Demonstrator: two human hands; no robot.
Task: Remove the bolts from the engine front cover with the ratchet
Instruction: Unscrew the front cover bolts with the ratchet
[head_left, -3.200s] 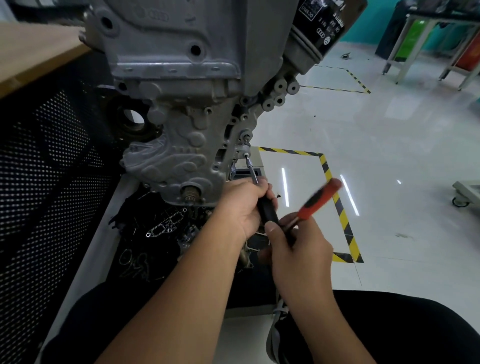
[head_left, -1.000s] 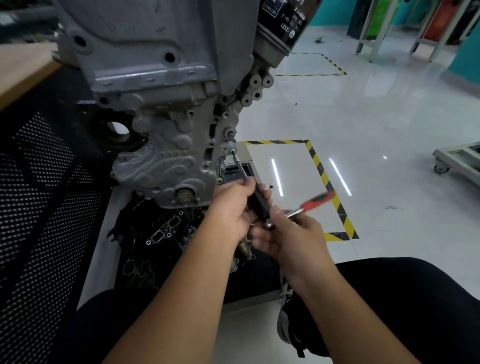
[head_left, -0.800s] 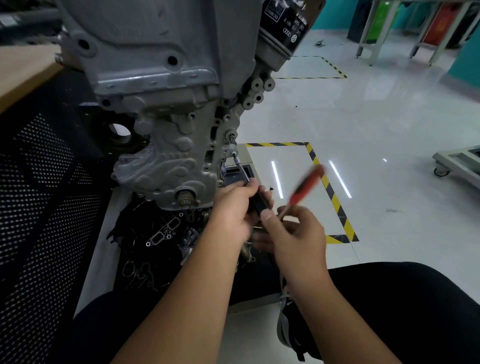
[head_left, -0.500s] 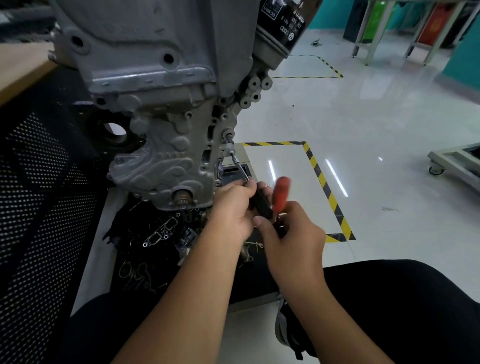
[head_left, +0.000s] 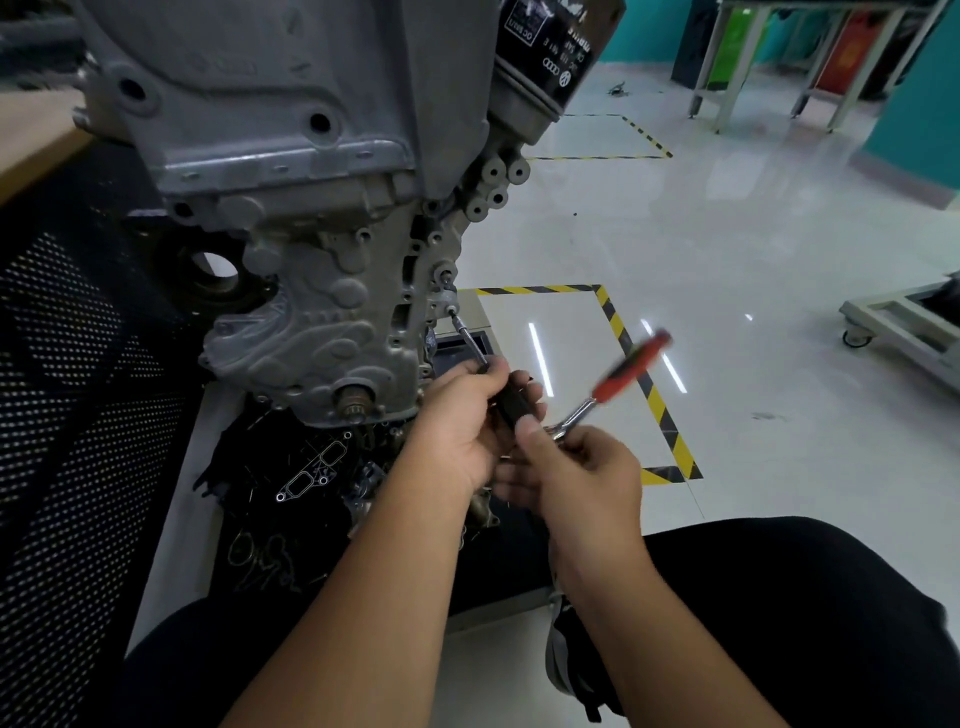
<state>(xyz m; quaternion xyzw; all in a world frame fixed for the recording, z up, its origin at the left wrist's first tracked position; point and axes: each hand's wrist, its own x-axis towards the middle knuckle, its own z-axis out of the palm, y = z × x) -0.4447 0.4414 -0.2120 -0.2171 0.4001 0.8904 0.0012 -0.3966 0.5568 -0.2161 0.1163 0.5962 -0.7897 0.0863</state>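
Note:
The grey engine front cover (head_left: 311, 332) hangs in front of me on the engine. A thin extension bar (head_left: 467, 340) runs from a bolt (head_left: 451, 310) on the cover's right edge down into my left hand (head_left: 462, 421), which grips the bar's black part. My right hand (head_left: 576, 467) holds the ratchet head just below it, thumb on top. The ratchet's red and black handle (head_left: 631, 366) sticks out up and to the right, blurred by motion.
A black oil filter (head_left: 550, 52) hangs at the engine's top right. Loose gaskets and small parts (head_left: 306, 478) lie on a black tray under the engine. A perforated black panel (head_left: 67, 415) stands on the left. Yellow-black floor tape (head_left: 644, 389) marks the tiled floor; a wheeled cart (head_left: 898, 327) stands right.
The ratchet handle has swung back and forth; half a second ago it pointed nearly upright by my hands, now it points out to the right. Both hands keep their hold.

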